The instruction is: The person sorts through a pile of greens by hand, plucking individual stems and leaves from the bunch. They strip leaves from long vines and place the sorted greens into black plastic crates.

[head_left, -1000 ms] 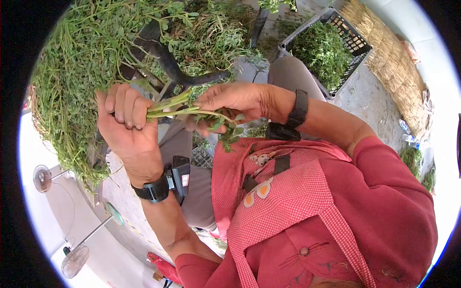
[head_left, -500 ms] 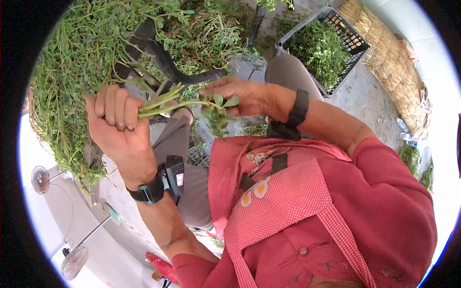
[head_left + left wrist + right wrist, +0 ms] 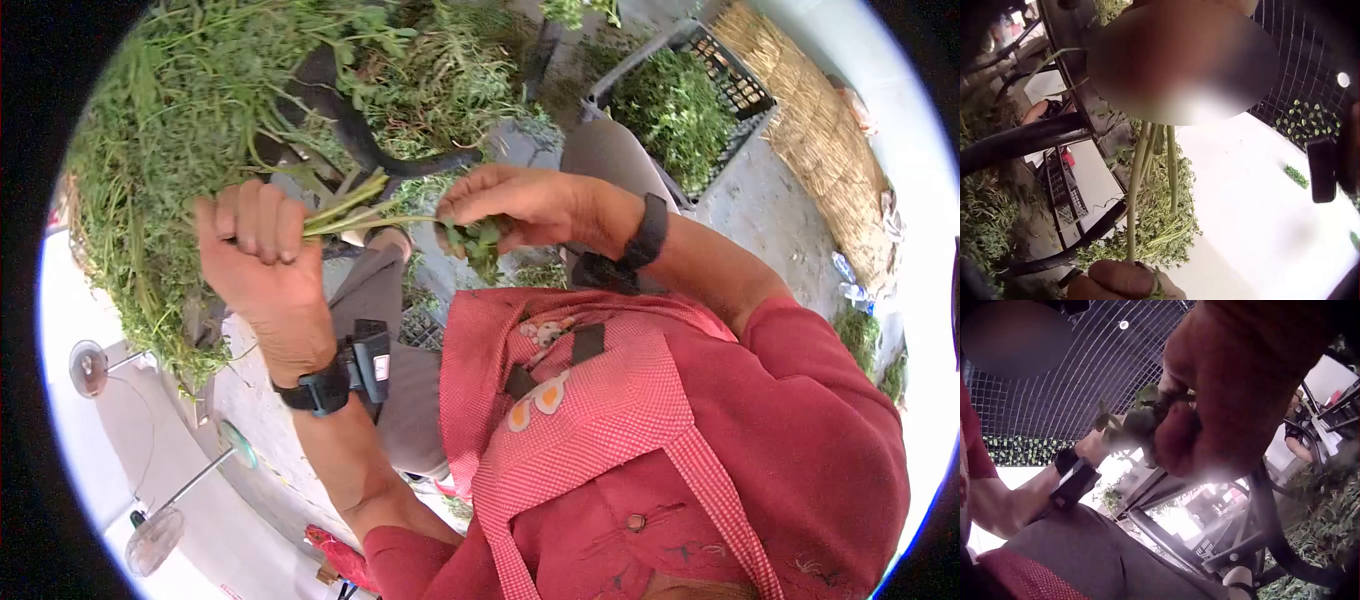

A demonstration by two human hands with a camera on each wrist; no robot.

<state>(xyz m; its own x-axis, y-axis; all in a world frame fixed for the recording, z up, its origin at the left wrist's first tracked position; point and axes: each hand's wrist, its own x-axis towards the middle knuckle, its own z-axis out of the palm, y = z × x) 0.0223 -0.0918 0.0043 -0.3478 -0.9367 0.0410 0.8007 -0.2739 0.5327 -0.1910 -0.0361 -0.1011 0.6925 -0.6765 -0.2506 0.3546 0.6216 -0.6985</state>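
In the head view, the left hand (image 3: 265,265) grips a small bunch of green stems (image 3: 345,208), fingers curled over it. To its right, the right hand (image 3: 525,208) pinches the leafy end (image 3: 482,245) of one long stem, which stretches between the hands. The left wrist view shows several stems (image 3: 1138,187) hanging below a blurred patch that hides the left hand; the right hand's fingers (image 3: 1119,278) pinch one at the bottom. In the right wrist view, the right hand (image 3: 1229,406) holds leaves (image 3: 1138,422), with the left forearm (image 3: 1022,503) beyond.
A large heap of greens (image 3: 170,150) lies at the upper left, beside a curved black bar (image 3: 365,150). A black crate (image 3: 745,125) with greens stands at the upper right, near a straw mat (image 3: 820,150). Fans (image 3: 155,540) stand at the lower left.
The right hand has drawn its fingers in over the leafy end, which showed more openly before. Both hands shifted left, then back right. The left hand keeps its grip on the stems.
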